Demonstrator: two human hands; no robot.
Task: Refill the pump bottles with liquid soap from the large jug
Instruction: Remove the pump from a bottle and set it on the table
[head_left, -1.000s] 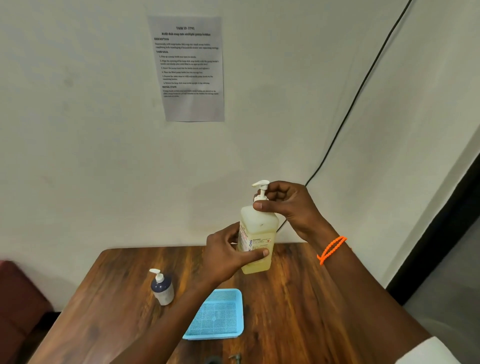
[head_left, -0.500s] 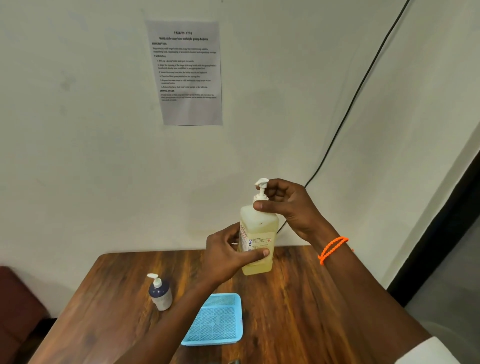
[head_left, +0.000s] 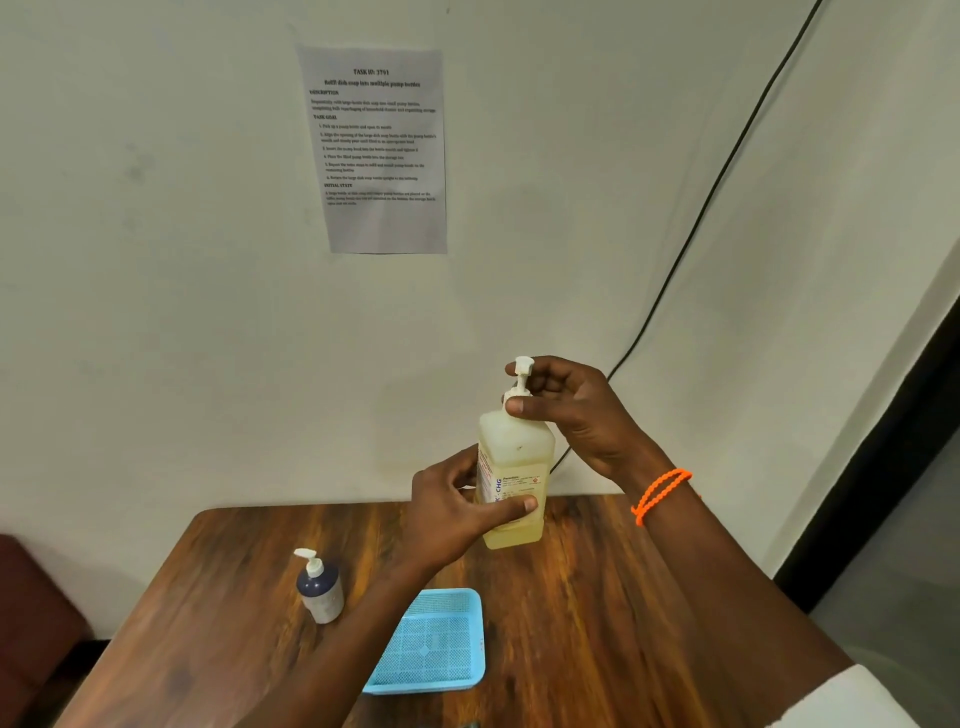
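A translucent pump bottle (head_left: 517, 457) holding yellowish liquid is held upright in the air above the far part of the wooden table (head_left: 582, 613). My left hand (head_left: 452, 512) wraps its lower body over the label. My right hand (head_left: 571, 410) pinches the white pump collar at the neck, fingers curled behind the pump head (head_left: 523, 366). A smaller pump bottle (head_left: 319, 587), dark blue on top and pale below, stands on the table at the left. No large jug is in view.
A light blue mesh tray (head_left: 431, 644) lies on the table near its front, below the held bottle. A printed sheet (head_left: 376, 150) hangs on the wall, and a black cable (head_left: 717, 182) runs diagonally down it. A dark red seat (head_left: 31, 613) sits at the left.
The pump head has turned between my right fingers, its spout swinging from pointing left towards the camera. Both hands and the bottle stay in place; the view has tilted slightly up.
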